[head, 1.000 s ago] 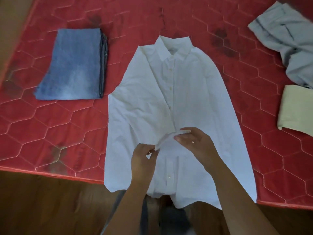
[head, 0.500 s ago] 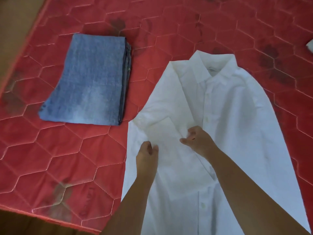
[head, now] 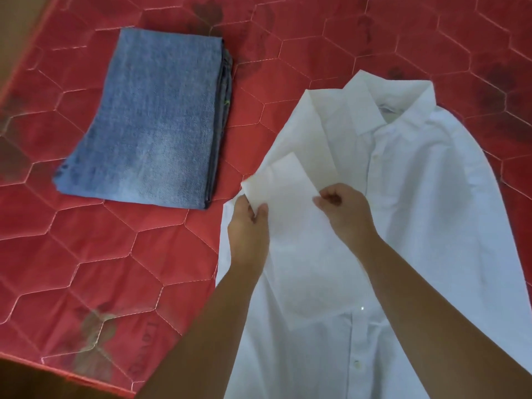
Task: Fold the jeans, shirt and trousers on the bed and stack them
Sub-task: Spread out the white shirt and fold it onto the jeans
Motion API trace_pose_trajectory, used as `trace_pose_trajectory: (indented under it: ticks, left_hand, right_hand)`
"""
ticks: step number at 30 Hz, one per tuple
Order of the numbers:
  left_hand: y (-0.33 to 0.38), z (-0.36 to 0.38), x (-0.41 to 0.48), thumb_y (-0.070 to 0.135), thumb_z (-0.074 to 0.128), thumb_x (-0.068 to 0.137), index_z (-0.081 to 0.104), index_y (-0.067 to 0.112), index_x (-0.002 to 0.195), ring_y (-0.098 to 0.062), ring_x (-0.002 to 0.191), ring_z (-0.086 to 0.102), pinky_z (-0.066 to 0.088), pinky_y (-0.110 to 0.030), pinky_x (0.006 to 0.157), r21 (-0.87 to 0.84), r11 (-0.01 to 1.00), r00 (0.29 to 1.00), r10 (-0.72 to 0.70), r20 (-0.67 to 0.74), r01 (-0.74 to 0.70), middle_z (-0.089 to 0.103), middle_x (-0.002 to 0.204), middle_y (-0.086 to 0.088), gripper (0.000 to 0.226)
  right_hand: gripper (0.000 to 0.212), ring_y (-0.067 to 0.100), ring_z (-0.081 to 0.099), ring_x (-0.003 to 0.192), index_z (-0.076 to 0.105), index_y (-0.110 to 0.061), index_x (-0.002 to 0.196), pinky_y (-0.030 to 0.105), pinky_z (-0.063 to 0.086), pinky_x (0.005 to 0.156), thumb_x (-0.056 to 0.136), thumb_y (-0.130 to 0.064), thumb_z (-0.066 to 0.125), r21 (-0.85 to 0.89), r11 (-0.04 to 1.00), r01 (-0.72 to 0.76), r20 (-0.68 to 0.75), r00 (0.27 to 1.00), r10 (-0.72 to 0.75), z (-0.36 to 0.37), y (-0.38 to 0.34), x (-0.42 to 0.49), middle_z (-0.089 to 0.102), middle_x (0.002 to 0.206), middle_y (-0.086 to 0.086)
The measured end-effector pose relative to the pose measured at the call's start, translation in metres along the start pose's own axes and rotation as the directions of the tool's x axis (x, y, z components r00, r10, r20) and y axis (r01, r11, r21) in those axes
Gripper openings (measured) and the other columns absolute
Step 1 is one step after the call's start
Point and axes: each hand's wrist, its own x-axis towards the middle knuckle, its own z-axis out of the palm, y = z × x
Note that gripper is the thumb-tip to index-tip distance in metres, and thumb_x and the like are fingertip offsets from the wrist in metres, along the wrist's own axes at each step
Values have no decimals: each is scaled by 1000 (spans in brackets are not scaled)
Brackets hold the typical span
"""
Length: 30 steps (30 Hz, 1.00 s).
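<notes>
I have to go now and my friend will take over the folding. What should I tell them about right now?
Left hand pinches one corner of the sleeve end; right hand grips the other corner.
The shirt lies front up on the red bed, with that sleeve drawn across its chest.
The jeans lie folded to the left of the shirt.
The trousers are not in view.
Done: jeans folded.
Left: finish folding the shirt, fold the trousers, stack all three.
</notes>
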Motion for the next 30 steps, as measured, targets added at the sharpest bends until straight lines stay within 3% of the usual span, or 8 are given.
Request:
trace_pose_trajectory:
  ticks: [3, 5, 7, 10, 14, 20, 26, 30]
  left_hand:
    - [3, 5, 15, 13, 52, 91, 42, 10, 123, -20, 76, 56, 38, -26, 63, 170, 984, 999, -43, -29, 48, 55, 76, 4, 34]
    - [2, 4, 9, 18, 53, 90, 37, 6, 128, -29, 92, 57, 45, -35, 76, 317, 948, 995, 12, -94, 19, 59, 95, -7, 42]
    - [-9, 3, -3, 17, 54, 86, 43, 1, 124, -35, 104, 52, 43, -45, 90, 520, 834, 948, 290, -131, -183, 56, 111, -17, 42]
    - [-37, 7, -34, 12, 40, 89, 42, 1, 122, -31, 117, 46, 33, -37, 101, 546, 647, 788, 615, 39, -532, 57, 121, -21, 35]
    - [-81, 18, -90, 31, 7, 100, 34, 5, 133, -26, 130, 40, 39, -46, 103, 528, 588, 788, 512, 342, -612, 49, 136, -16, 50]
    - [-131, 1, -109, 41, 31, 91, 12, 11, 147, -26, 142, 11, 12, -51, 109, 735, 295, 773, 424, 472, -610, 19, 153, -10, 66]
    - [-124, -8, -123, 28, 28, 91, 35, 2, 136, -34, 136, 30, 31, -56, 103, 771, 275, 797, 399, 453, -575, 30, 149, -16, 53]
    - [-99, 11, -159, 22, 30, 92, 48, 4, 120, -39, 122, 49, 38, -58, 95, 663, 361, 741, 476, 474, -656, 53, 130, -21, 37]
  right_hand:
    - [12, 13, 53, 81, 64, -7, 95, 9, 33, 61, 85, -12, 62, -100, 994, 32, -15, 999, -34, 6, 1, 16, 60, 89, 1]
    - [16, 21, 55, 89, 61, -6, 102, 12, 32, 69, 86, -9, 58, -142, 989, 34, -58, 997, -42, 8, 8, 11, 59, 98, 7]
    - [20, 28, 55, 95, 58, -4, 106, 22, 40, 79, 86, -7, 54, -225, 965, 134, -128, 978, -166, 6, 17, -9, 56, 104, 13]
    - [31, 29, 53, 102, 60, -3, 108, 37, 44, 87, 82, -9, 43, -450, 808, 381, -111, 874, -474, 11, 35, -53, 59, 108, 16]
    - [43, 23, 50, 120, 56, -7, 121, 40, 45, 97, 83, -17, 39, -528, 669, 523, 147, 832, -534, 31, 75, -101, 58, 127, 11]
    - [53, 23, 28, 139, 29, -23, 143, 53, 30, 100, 93, -40, 30, -798, 433, 420, 237, 878, -416, -7, 133, -103, 29, 151, 1]
    - [46, 26, 33, 132, 40, -15, 133, 56, 38, 97, 100, -33, 13, -750, 561, 351, 134, 911, -390, -51, 144, -120, 46, 141, 7]
    - [32, 32, 45, 126, 54, -5, 121, 52, 36, 101, 92, -15, 47, -569, 802, 180, -168, 930, -328, -95, 158, -172, 52, 133, 16]
